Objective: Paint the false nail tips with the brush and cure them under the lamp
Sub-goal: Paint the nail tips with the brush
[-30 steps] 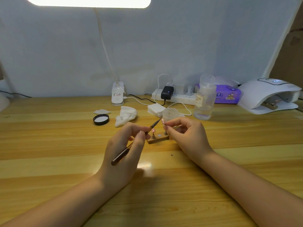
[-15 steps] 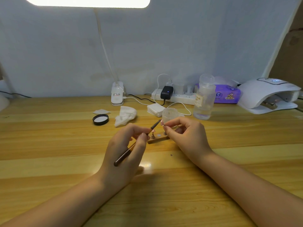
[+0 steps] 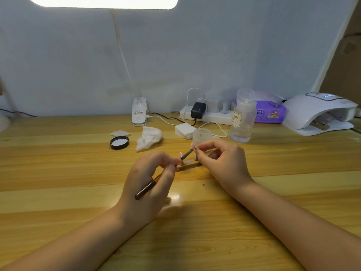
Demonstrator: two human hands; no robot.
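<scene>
The brush [image 3: 166, 174] tip has risen slightly toward the nail tip [image 3: 193, 146], which the right hand [image 3: 220, 159] pinches just above the stand [image 3: 188, 166], lifted so the bristles can reach it. The left hand [image 3: 148, 184] grips the brush pen-fashion (for control, presumably). The curing lamp [image 3: 316, 112] waits at far right, well apart on the table [image 3: 58, 182].
</scene>
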